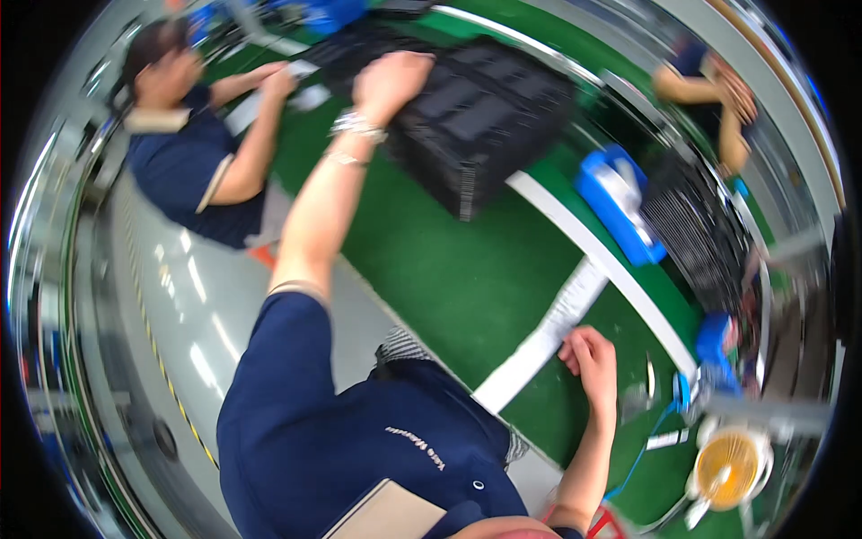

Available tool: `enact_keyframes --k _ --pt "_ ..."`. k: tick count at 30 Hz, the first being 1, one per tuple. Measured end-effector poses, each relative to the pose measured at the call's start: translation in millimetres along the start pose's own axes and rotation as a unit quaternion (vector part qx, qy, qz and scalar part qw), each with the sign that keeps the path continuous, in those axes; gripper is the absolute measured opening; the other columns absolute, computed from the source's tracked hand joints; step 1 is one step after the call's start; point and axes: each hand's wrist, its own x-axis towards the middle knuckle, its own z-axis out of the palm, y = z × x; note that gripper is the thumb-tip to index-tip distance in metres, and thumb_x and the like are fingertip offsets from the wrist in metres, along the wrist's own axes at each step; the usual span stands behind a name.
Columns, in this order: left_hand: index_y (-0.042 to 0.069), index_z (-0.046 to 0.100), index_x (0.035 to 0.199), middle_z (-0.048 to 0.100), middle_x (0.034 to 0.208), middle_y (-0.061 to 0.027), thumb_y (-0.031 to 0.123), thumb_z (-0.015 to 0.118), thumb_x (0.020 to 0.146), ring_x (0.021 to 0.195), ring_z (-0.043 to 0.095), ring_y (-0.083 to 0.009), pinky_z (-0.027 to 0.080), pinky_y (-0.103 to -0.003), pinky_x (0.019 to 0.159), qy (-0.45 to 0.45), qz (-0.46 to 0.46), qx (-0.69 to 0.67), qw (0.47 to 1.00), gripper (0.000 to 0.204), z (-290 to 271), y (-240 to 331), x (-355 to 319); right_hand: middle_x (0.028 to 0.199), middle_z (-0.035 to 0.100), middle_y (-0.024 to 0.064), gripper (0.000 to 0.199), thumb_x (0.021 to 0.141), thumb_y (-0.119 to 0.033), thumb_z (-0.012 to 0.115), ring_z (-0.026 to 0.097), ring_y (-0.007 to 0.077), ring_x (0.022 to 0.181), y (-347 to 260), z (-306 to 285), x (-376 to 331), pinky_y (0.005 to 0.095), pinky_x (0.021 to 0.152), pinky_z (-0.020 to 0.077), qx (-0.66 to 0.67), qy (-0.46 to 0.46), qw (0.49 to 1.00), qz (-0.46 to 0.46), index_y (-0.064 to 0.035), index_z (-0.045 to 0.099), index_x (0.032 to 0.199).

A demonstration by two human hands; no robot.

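My left arm, with a bracelet at its wrist, stretches far forward. My left hand is closed at the left edge of a black tray with compartments; its fingertips are hidden and slightly blurred. The tray looks like part of a stack and lies tilted to my view on the green tabletop. My right hand is over the table nearer me, its fingers curled in with nothing visible between them. Beside it, a white strip runs across the green surface.
At left a co-worker handles white sheets. A second person's arms are at the far right. On the right are a blue bin with white pieces, black stacked trays, and a small yellow-and-white fan.
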Motion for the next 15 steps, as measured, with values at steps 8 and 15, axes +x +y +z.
enact_keyframes --k 8,15 --pt "-0.01 0.043 0.132 0.05 0.131 -0.0278 0.021 0.061 0.09 0.123 0.047 -0.0399 0.034 -0.042 0.105 0.332 0.222 -0.097 0.912 0.055 -22.1 -18.0 0.0 0.075 0.063 0.0044 0.017 0.093 -0.015 0.055 0.057 0.01 0.066 -83.8 -96.9 -11.5 0.0261 0.06 0.0468 -0.097 0.205 0.967 -0.117 -0.0013 0.062 0.1" --pt "-0.009 0.031 0.138 0.041 0.139 -0.0243 0.006 0.055 0.083 0.134 0.036 -0.0344 0.022 -0.045 0.113 0.248 0.376 -0.38 0.808 0.062 -19.3 125.8 -126.2 0.086 0.068 0.0176 0.031 0.094 -0.033 0.052 0.063 0.0402 0.083 -73.5 -233.0 56.3 0.0464 0.072 0.0494 -0.47 0.493 0.728 -0.072 -0.0046 0.063 0.098"
